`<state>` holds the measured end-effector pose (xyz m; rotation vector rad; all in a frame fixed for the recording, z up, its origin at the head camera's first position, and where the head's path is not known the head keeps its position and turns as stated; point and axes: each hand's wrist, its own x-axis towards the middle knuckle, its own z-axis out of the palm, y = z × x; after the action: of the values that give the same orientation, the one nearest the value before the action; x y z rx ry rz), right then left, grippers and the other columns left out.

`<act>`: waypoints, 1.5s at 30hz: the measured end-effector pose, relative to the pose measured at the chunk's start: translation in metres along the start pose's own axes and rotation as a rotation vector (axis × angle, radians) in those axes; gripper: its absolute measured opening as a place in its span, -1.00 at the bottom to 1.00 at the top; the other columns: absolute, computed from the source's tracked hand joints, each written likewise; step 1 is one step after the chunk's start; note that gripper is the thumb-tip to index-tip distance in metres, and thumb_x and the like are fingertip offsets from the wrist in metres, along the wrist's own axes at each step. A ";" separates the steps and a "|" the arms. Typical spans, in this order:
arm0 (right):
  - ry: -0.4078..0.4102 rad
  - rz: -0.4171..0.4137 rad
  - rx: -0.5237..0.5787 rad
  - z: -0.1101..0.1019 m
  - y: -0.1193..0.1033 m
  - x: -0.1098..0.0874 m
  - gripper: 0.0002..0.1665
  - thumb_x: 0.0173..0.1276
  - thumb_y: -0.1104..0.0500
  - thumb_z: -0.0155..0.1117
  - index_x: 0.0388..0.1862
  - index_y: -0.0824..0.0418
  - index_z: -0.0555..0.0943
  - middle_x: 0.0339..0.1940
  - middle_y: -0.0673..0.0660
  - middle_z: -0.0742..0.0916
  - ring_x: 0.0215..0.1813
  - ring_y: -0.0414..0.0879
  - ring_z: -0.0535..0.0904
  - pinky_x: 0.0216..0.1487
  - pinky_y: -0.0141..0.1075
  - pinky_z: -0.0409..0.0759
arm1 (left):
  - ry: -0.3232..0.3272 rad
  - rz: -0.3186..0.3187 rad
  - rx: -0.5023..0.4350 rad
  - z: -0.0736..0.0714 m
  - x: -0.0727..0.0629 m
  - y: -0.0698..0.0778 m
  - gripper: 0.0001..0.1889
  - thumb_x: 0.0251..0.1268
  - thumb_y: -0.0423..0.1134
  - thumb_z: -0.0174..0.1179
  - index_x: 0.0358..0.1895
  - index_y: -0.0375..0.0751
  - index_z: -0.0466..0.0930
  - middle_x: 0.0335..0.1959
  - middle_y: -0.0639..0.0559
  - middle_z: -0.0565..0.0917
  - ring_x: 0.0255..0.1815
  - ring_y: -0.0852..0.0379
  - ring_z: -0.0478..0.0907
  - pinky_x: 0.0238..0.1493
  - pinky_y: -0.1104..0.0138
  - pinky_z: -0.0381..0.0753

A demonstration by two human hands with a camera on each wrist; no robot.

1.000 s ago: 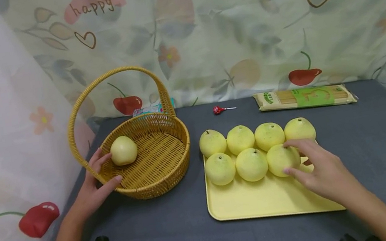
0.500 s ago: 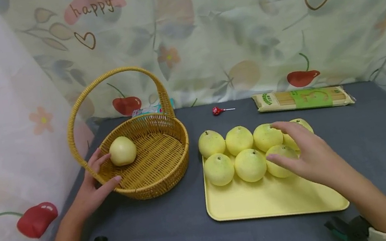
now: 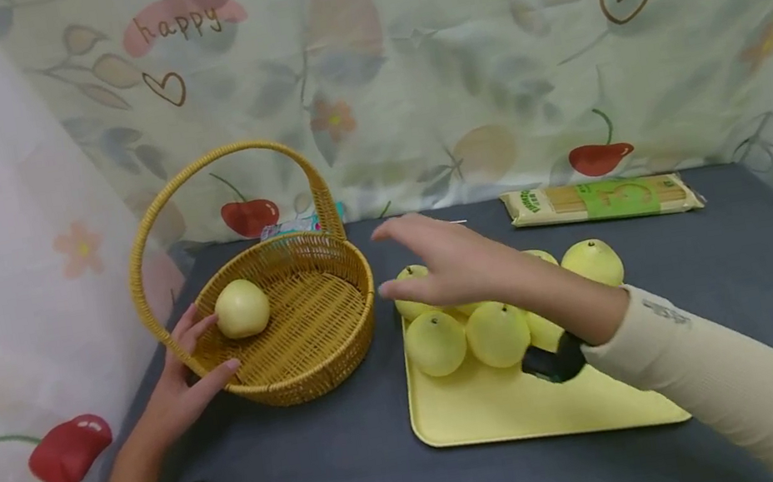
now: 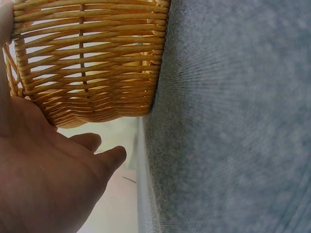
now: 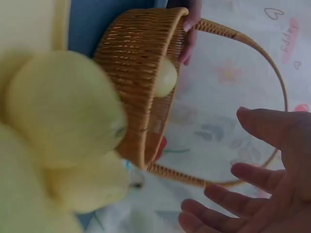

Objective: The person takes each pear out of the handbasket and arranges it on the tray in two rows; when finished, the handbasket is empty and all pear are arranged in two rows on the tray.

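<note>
In the head view, a round wicker basket (image 3: 301,372) with a tall arched handle stands on the left. One pale yellow pear (image 3: 242,308) lies inside it, by the left wall. My left hand (image 3: 181,383) holds the basket's left rim, some fingers reaching inside beside the pear; the left wrist view shows other fingers outside the wall. My right hand (image 3: 446,257) hovers between basket and tray, thumb and fingers apart, holding nothing. Below it, several round yellow-green pears (image 3: 497,335) sit in two rows on a yellow tray (image 3: 534,407), partly hidden by the right arm.
A pack of dry noodles (image 3: 604,201) lies along the table's back edge. Behind the basket is a small blue-and-pink packet (image 3: 289,227). A white lollipop stick (image 3: 458,221) shows past the right hand. Printed curtains (image 3: 410,102) enclose the back and left.
My right hand has left the front-row pear at the tray's right and moved left, empty, toward the basket. It now covers the lollipop's red head. My left hand has stayed on the basket.
</note>
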<state>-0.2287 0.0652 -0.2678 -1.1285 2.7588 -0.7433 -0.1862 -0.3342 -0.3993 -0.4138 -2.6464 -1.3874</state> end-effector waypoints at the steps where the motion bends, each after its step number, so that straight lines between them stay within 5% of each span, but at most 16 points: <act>1: -0.042 0.001 0.012 0.000 -0.005 0.013 -0.26 0.44 -0.09 0.30 0.46 0.19 0.35 0.41 0.14 0.47 0.42 0.01 0.35 0.33 -0.04 0.34 | 0.004 0.001 -0.001 0.000 -0.001 -0.001 -0.27 0.39 -0.26 0.24 0.55 -0.20 0.13 0.64 -0.09 -0.26 0.56 -0.35 -0.28 0.26 -0.44 -0.07; 9: -0.308 0.032 -0.019 0.019 -0.045 0.096 -0.28 0.48 -0.11 0.22 0.49 0.15 0.30 0.44 0.10 0.45 0.41 -0.03 0.36 0.28 -0.16 0.38 | 0.011 -0.011 -0.003 0.004 -0.006 -0.003 -0.27 0.39 -0.25 0.25 0.55 -0.18 0.13 0.64 -0.08 -0.26 0.56 -0.35 -0.27 0.27 -0.43 -0.07; 17: -0.377 0.038 -0.140 0.056 -0.062 0.148 -0.26 0.49 -0.06 0.22 0.51 0.19 0.28 0.37 0.13 0.51 0.30 -0.04 0.46 0.18 -0.24 0.42 | 0.003 -0.005 -0.002 0.005 -0.002 0.001 -0.28 0.40 -0.23 0.24 0.55 -0.18 0.12 0.64 -0.06 -0.25 0.57 -0.31 -0.26 0.28 -0.41 -0.04; 23: -0.390 -0.008 -0.144 0.086 -0.069 0.163 -0.22 0.46 -0.04 0.24 0.57 0.12 0.24 0.40 0.09 0.46 0.34 -0.09 0.36 0.19 -0.30 0.39 | -0.001 0.003 -0.012 0.004 -0.001 0.002 -0.22 0.39 -0.25 0.24 0.58 -0.16 0.04 0.64 -0.04 -0.26 0.58 -0.26 -0.28 0.30 -0.39 -0.05; 32: -0.468 0.052 -0.185 0.112 -0.076 0.171 -0.09 0.47 -0.03 0.26 0.66 -0.17 0.03 0.67 0.07 -0.09 0.60 0.01 0.00 0.46 -0.16 0.16 | -0.012 0.003 -0.034 0.005 0.002 0.003 -0.14 0.38 -0.28 0.25 0.62 -0.13 -0.06 0.64 -0.03 -0.28 0.58 -0.24 -0.25 0.31 -0.39 -0.04; 39: -0.387 -0.088 -0.391 0.119 -0.085 0.180 -0.14 0.40 -0.07 0.32 0.59 -0.09 0.19 0.59 -0.02 0.21 0.54 -0.02 0.14 0.49 -0.20 0.09 | -0.006 0.003 -0.031 0.001 0.001 0.001 -0.15 0.38 -0.27 0.25 0.62 -0.08 -0.04 0.64 -0.04 -0.27 0.58 -0.24 -0.26 0.31 -0.39 -0.06; 45: -0.499 0.015 -0.349 0.125 -0.084 0.179 -0.32 0.42 0.05 0.31 0.49 -0.05 0.35 0.38 -0.06 0.48 0.34 -0.16 0.38 0.33 -0.27 0.32 | 0.003 0.001 -0.026 0.000 0.000 -0.004 -0.17 0.37 -0.30 0.25 0.60 -0.19 -0.02 0.64 -0.08 -0.26 0.57 -0.26 -0.26 0.31 -0.38 -0.05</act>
<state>-0.2751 -0.1582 -0.3189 -1.1486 2.5037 0.0388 -0.1876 -0.3367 -0.4025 -0.4149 -2.6282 -1.4224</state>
